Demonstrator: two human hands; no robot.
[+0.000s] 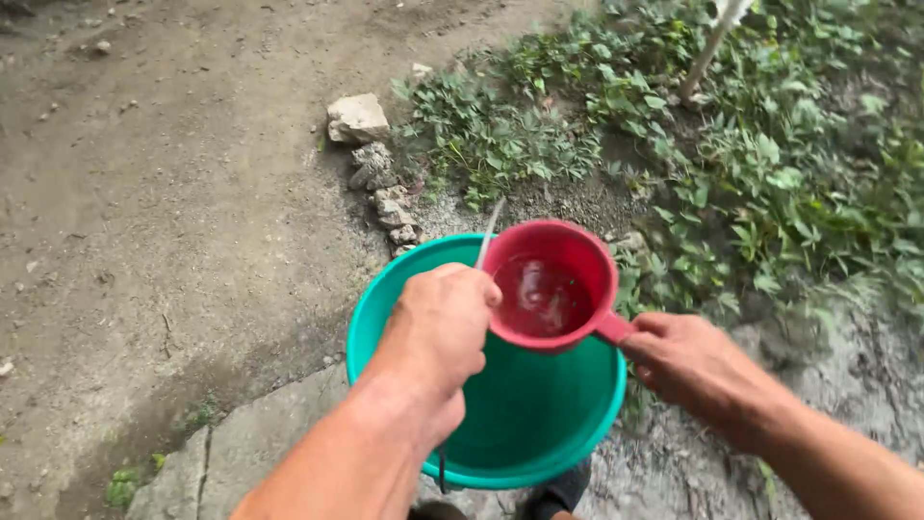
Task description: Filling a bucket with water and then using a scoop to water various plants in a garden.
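My right hand (688, 361) grips the handle of a red dipper cup (551, 286) that has water in it. The cup hangs above a green bucket (525, 424). My left hand (438, 327) is closed around the bucket's thin metal bail handle (489, 233), which sticks up past the cup's left rim. The bucket's inside looks green, and I cannot tell whether it holds water.
Bare dirt ground (164, 212) lies to the left. A row of pale stones (371, 154) borders a bed of low green plants (731, 164) with a thin stake (712, 43). A flat stone slab (250, 443) lies under the bucket. A dark shoe (558, 496) shows below.
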